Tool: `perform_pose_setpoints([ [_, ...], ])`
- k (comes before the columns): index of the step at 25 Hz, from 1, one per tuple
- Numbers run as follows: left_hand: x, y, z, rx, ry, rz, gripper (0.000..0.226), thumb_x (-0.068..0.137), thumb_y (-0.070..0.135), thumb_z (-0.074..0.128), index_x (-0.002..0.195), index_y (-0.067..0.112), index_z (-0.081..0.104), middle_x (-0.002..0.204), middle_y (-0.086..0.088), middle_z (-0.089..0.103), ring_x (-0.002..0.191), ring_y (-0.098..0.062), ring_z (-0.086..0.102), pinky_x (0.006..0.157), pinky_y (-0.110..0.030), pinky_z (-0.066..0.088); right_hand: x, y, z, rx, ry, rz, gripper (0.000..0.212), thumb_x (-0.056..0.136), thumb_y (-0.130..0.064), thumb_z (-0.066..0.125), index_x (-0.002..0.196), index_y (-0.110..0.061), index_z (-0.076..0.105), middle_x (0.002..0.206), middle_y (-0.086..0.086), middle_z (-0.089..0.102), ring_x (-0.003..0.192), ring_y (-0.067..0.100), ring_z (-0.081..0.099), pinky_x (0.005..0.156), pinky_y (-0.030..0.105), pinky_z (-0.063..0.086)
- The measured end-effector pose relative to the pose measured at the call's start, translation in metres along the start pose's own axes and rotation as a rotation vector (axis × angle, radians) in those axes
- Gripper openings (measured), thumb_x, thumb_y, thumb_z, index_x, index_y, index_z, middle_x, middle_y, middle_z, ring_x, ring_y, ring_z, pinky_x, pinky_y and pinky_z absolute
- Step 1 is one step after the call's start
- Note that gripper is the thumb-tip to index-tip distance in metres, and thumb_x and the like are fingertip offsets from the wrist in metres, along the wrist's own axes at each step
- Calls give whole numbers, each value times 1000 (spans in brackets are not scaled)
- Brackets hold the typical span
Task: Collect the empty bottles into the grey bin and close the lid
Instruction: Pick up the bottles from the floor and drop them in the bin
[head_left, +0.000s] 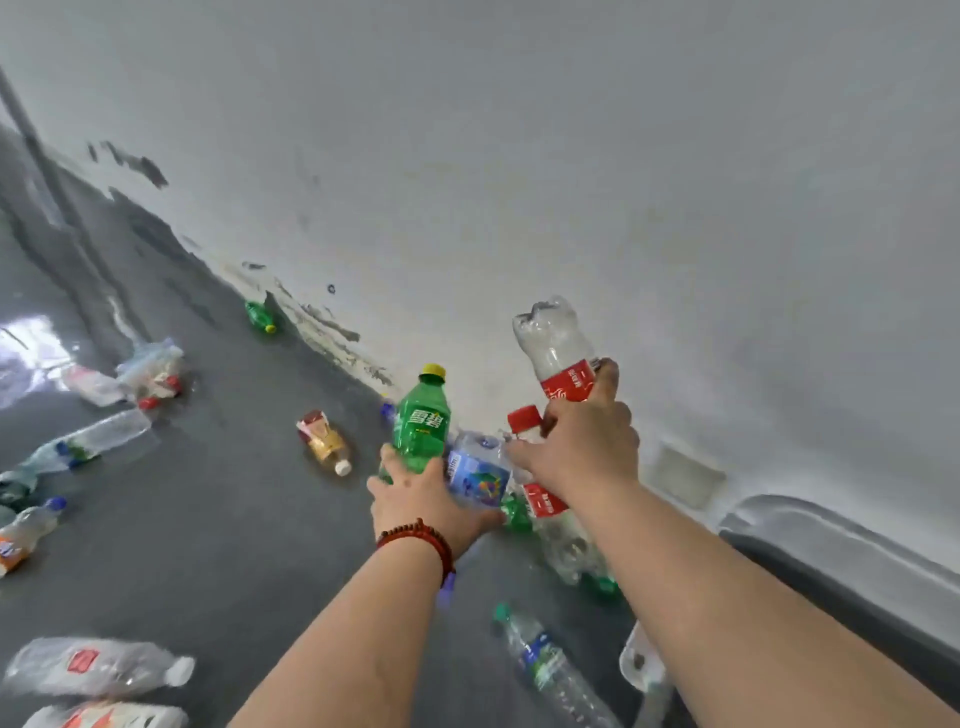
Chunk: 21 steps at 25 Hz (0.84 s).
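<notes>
Both hands loaded, held out over the dark floor (218, 545) near the foot of the white wall (571, 156).

My left hand (421, 499) has its fingers curled round two bottles at once: a green soda bottle (422, 421), yellow cap up, and a blue-labelled water bottle (479, 475) pressed against it. My right hand (584, 441) grips a clear red-labelled cola bottle (558, 353), base up, and seems to pin a second red-capped bottle (540, 499) hanging below the palm; how the fingers sit on that one I cannot tell.

The grey bin (852, 551) shows only as a curved rim at the right edge, against the wall, just beyond my right forearm. I cannot tell where its lid stands.

Still on the floor: a green bottle by the wall (261, 316), an amber bottle (324, 441), a clear water bottle (91, 441) to the left, a flattened clear bottle (101, 665) near the bottom left, a green-capped bottle (550, 665) below my wrists. Others lie at the left margin.

Step in hand, as I judge it: carry this load right to the bin. Both grips are doubled, so I would keep the squeeze even and turn the body, not the wrists. Bring the hands over the opening before releasing, right hand first since it is nearer. The bottles are light and slick; one could slip out in transit. Lid comes last, much remains on the floor.
</notes>
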<state>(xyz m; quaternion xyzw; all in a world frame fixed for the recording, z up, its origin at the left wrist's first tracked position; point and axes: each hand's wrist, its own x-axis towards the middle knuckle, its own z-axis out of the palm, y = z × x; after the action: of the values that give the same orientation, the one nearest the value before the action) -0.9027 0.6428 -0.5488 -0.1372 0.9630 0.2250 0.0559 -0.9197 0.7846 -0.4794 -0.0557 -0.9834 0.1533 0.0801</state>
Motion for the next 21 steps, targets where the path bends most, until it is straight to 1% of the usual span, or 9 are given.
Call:
perform_pose_setpoints([
  [2,-12,60,-4,-1,-93,82,100,48,78,64,133,29,39,155,-18,2,133,-43,24,106,-44,32,3,36,-51,-113,62,155,60,68,-58,66,116,-21,60,155,9,-3,117,34,42,98,42,40],
  [5,-52,132,21,26,-253,280,102,49,77,63,135,28,36,155,-19,-1,133,-44,26,107,-45,34,-20,109,-89,-197,72,414,72,69,-61,64,126,-20,54,155,11,-3,117,34,41,98,41,39],
  [7,-89,164,53,73,-366,423,105,48,78,62,137,27,35,154,-19,3,131,-44,30,107,-46,35,-59,167,-93,-232,54,578,75,68,-63,64,127,-18,53,155,12,-1,117,34,41,98,40,39],
  [10,-130,173,97,190,-495,558,106,48,80,61,136,26,36,153,-20,5,129,-44,32,107,-46,34,-120,224,-79,-201,17,780,76,67,-59,68,128,-16,53,154,12,2,118,34,43,100,42,41],
  [12,-148,166,124,340,-532,660,104,51,80,59,137,26,34,153,-24,-1,132,-46,26,109,-47,28,-155,245,-58,-195,-25,825,76,69,-53,69,132,-16,50,155,12,1,121,36,40,102,43,39],
  [14,-157,157,143,534,-563,735,107,53,82,57,140,26,28,153,-28,-4,138,-43,17,112,-49,24,-182,254,-37,-169,-85,822,64,73,-47,68,129,-20,53,156,12,-6,124,37,36,104,44,36],
  [16,-165,149,154,678,-643,704,107,60,76,59,145,27,19,153,-28,-10,140,-41,17,113,-47,26,-207,257,-18,-99,-139,828,53,75,-42,67,123,-24,57,156,10,-13,123,36,35,103,43,36],
  [18,-167,148,157,619,-741,644,94,76,54,63,148,33,6,155,-24,-9,141,-38,20,114,-44,27,-223,257,-4,-17,-195,805,48,76,-41,67,120,-26,58,156,6,-17,124,35,35,104,42,36],
  [21,-167,149,154,470,-886,614,88,90,33,55,147,33,-13,156,-11,16,140,-28,28,115,-38,22,-235,253,12,106,-342,770,49,74,-41,72,120,-31,58,155,4,-26,134,35,28,108,43,34],
])
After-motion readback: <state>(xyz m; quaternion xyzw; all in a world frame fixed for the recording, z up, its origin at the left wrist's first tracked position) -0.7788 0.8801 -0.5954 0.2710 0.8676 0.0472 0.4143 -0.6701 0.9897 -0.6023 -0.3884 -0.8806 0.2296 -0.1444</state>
